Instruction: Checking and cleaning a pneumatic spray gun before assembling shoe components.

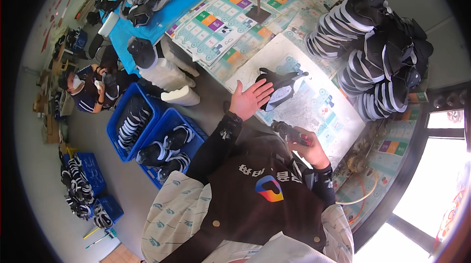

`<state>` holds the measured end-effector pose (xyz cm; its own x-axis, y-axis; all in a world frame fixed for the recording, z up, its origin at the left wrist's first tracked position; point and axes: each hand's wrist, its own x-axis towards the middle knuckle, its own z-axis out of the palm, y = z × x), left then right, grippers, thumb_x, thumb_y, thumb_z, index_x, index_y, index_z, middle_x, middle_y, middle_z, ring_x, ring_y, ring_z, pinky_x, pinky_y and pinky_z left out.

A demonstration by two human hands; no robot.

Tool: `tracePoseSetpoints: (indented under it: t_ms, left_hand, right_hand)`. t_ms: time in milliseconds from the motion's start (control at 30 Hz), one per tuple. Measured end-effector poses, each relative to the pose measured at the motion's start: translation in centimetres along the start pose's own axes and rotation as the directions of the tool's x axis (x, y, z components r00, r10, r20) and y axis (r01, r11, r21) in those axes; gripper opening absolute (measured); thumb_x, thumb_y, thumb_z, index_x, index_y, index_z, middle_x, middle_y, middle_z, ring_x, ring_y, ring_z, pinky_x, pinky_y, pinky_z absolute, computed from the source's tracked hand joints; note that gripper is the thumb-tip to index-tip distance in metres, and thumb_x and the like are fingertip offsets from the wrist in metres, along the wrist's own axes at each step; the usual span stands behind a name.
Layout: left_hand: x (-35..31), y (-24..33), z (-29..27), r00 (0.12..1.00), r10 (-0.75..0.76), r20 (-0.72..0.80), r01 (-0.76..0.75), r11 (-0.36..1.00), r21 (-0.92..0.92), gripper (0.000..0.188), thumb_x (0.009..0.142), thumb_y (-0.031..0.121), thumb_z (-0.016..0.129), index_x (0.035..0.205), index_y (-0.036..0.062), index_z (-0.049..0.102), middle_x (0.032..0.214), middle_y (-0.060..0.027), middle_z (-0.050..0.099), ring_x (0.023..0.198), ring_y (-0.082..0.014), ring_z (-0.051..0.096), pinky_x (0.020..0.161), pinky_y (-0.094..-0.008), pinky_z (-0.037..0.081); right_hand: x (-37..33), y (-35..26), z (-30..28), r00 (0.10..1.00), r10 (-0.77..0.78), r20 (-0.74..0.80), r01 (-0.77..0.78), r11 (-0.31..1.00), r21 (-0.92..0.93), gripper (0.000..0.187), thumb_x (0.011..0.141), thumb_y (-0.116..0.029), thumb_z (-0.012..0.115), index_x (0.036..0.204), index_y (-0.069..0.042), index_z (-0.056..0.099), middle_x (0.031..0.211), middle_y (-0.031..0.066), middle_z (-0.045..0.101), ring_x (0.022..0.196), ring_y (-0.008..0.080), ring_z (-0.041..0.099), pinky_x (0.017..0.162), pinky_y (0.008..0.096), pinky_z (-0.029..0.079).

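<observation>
My left hand (251,101) is held palm up with its fingers stretched out, and nothing lies in it. Just beyond its fingertips a black and grey shoe upper (280,97) rests on a white, smudged board (255,64) on the workbench. My right hand (315,152) is closed round a dark hand tool with red parts (293,135), whose exact kind I cannot make out. The tool is above the board's near edge, apart from the shoe upper.
Tall stacks of black and white shoe uppers (375,56) stand at the bench's right. A spike on a base (258,13) rises farther back. Blue crates (169,115) with shoe parts sit on the floor at left, near a seated co-worker (91,88). A pale hose (365,196) curves at right.
</observation>
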<state>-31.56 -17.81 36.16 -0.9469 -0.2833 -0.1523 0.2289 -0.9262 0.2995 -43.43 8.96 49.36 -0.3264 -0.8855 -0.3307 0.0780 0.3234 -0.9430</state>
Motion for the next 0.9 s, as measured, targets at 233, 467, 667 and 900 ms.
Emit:
tracePoseSetpoints:
  t_ms: [233,467,667,900]
  left_hand:
    - [-0.5,-0.4,-0.6,0.999,-0.003,-0.036,0.005,0.999,0.039,0.096,0.103,0.077,0.019,0.164,0.0034,0.031,0.167,-0.0204,0.036,0.153,-0.0370,0.037,0.126,-0.0495,0.027]
    - [-1.7,-0.9,-1.7,0.998,0.048,-0.052,-0.046,0.999,0.022,0.094,0.104,0.075,0.021,0.163,0.0026,0.031,0.166,-0.0201,0.038,0.150,-0.0371,0.041,0.125,-0.0493,0.030]
    - [-2.4,-1.0,-3.1,0.999,0.000,-0.034,0.004,0.994,0.108,0.088,0.107,0.072,0.025,0.160,0.0027,0.036,0.161,-0.0199,0.045,0.147,-0.0354,0.046,0.122,-0.0475,0.034]
    - [-4.5,-1.5,-5.4,0.992,-0.064,-0.104,0.074,0.993,0.093,0.081,0.108,0.065,0.035,0.157,0.0010,0.041,0.159,-0.0204,0.048,0.144,-0.0368,0.048,0.122,-0.0490,0.036]
  right_hand:
    - [0.2,-0.9,-0.2,0.989,0.149,-0.003,-0.148,0.985,0.089,0.014,0.088,-0.003,0.070,0.101,0.000,0.066,0.076,-0.0010,0.062,0.070,0.0059,0.052,0.065,0.0249,0.042]
    - [0.7,0.7,-0.8,0.992,0.088,-0.093,-0.081,0.994,0.079,0.010,0.086,-0.001,0.069,0.096,0.001,0.065,0.075,-0.0018,0.060,0.072,0.0066,0.052,0.068,0.0253,0.042]
    - [-0.2,2.7,-2.7,0.984,0.167,-0.059,-0.154,0.971,0.184,0.016,0.080,-0.003,0.071,0.095,-0.004,0.069,0.074,0.0018,0.066,0.049,0.0058,0.044,0.049,0.0251,0.032]
    - [-6.7,15.2,-21.5,0.462,-0.819,0.340,0.480,0.553,0.681,0.020,0.088,-0.010,0.067,0.072,0.002,0.064,0.061,0.0128,0.057,0.046,0.0236,0.053,0.041,0.0371,0.049]
